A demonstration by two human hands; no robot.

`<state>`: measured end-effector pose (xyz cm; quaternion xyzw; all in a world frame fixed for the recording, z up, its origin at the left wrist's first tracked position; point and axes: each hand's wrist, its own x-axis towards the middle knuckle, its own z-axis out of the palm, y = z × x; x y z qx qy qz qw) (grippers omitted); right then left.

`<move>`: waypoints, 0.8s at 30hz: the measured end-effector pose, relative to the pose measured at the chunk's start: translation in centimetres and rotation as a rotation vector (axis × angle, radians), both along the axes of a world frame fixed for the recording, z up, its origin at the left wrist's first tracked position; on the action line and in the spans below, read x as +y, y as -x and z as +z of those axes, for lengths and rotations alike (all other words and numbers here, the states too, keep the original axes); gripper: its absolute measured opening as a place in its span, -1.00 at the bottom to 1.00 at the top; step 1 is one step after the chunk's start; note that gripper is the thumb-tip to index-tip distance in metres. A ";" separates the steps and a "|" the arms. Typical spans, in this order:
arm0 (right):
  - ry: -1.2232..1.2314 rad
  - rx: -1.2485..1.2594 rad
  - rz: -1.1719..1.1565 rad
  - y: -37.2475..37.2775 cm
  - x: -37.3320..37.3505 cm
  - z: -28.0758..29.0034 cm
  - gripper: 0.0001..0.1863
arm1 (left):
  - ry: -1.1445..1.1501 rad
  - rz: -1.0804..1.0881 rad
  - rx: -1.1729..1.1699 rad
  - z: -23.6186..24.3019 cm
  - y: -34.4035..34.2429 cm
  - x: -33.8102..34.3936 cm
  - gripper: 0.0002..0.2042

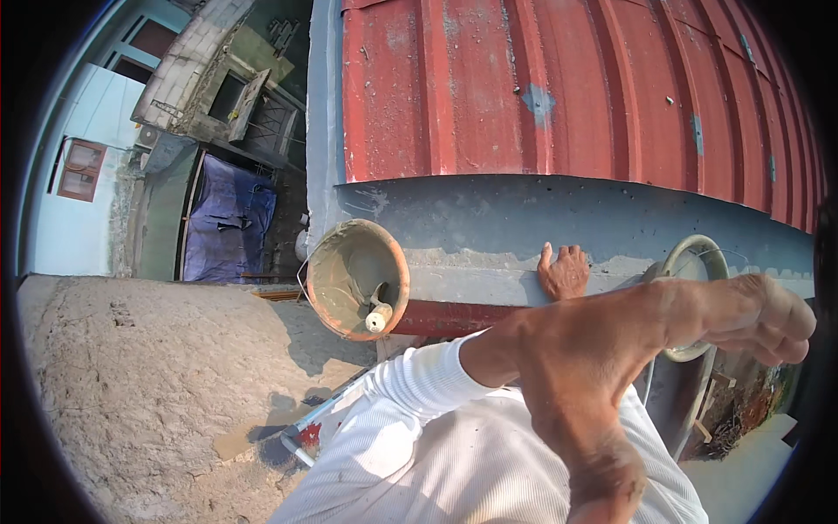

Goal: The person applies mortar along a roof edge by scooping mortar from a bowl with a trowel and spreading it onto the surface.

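Observation:
My left hand [602, 341] crosses in front of me toward the right, back side up. Its thumb stands apart from loosely bent fingers, and I see nothing held. Behind its fingers is a bucket [670, 260] with a pale, mortar-smeared rim, partly hidden by the hand. My right hand [564, 272] rests on the grey concrete ledge [471, 278], thumb to the left, its forearm covered by my left arm. To the left, an orange-brown bucket [316, 286] coated in grey mortar holds a trowel [377, 316] with a pale, round-ended handle.
Above the ledge slopes a red ribbed metal roof [484, 96]. A ladder-like frame with pale rails [301, 450] stands at lower left, beside rough sandy ground [157, 367]. A blue tarp [229, 218] hangs on a neighbouring building. A pale upright rail [696, 403] is below the right bucket.

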<state>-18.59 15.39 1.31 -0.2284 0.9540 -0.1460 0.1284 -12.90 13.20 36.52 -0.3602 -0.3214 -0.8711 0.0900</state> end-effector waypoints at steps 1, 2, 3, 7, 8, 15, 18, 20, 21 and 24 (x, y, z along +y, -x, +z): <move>0.028 -0.014 -0.025 -0.6 -0.4 0.9 -0.39 | 0.022 -0.040 -0.018 0.5 -0.2 1.1 0.22; 0.037 0.024 -0.020 -0.3 0.1 0.8 -0.39 | 0.015 -0.132 0.024 -0.5 0.7 2.4 0.20; 0.048 0.054 -0.010 -0.2 0.5 1.0 -0.39 | 0.015 -0.211 0.047 -0.8 1.6 3.7 0.18; 0.090 0.055 -0.042 -0.4 0.6 0.6 -0.38 | 0.025 -0.475 0.087 -1.6 4.0 8.3 0.09; 0.099 0.046 -0.046 -0.3 0.4 0.7 -0.37 | 0.031 -0.532 0.098 -1.7 5.1 9.1 0.07; 0.161 0.019 -0.057 0.2 0.1 1.0 -0.37 | 0.031 -0.790 0.190 -2.8 7.5 13.1 -0.07; 0.133 0.048 -0.095 0.3 1.0 0.6 -0.39 | 0.034 -0.847 0.219 -2.1 6.3 11.7 -0.13; 0.146 0.098 -0.115 -0.1 1.4 0.1 -0.40 | 0.081 -0.871 0.150 -2.6 3.7 9.2 -0.17; 0.136 0.093 -0.128 0.0 2.6 -0.5 -0.39 | 0.143 -0.897 -0.054 -3.2 2.0 7.2 -0.49; 0.122 0.058 -0.070 -0.9 1.5 0.0 -0.38 | 0.495 -1.058 -0.071 -3.5 -1.8 2.6 -0.61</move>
